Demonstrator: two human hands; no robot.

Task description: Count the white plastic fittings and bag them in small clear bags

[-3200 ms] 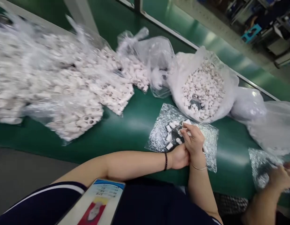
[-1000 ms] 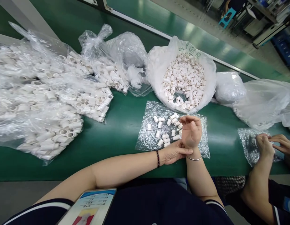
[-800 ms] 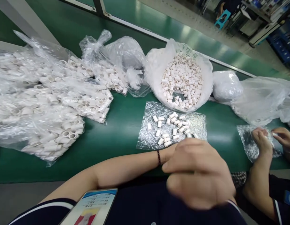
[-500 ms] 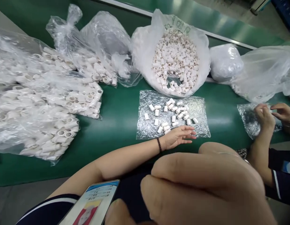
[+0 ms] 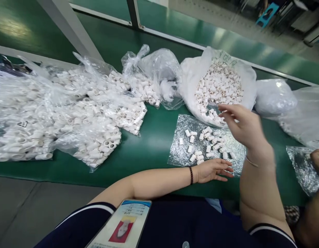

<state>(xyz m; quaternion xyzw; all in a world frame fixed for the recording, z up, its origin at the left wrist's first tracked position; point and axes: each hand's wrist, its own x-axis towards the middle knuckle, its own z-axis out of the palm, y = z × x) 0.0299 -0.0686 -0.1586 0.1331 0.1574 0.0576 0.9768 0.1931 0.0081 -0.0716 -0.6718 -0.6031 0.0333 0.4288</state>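
Note:
My left hand lies palm up with its fingers stretched out, empty, at the near edge of a clear plastic bag laid flat. Several short white pipe fittings are scattered on that bag, just beyond my fingers. My right hand hovers over the near rim of a big open plastic sack. Its fingers are bent and apart, and nothing shows between them. A heap of the same white fittings fills the sack.
Filled clear bags of white fittings crowd the left of the green table. A knotted bag stands behind them. Right of the sack sit a bundled plastic bag and another bag. A co-worker's hand is at the far right, by a flat bag.
My right hand has gone from close before the camera out to the sack's near rim. My left hand stays by the flat bag. The view has shifted, showing more of the left side.

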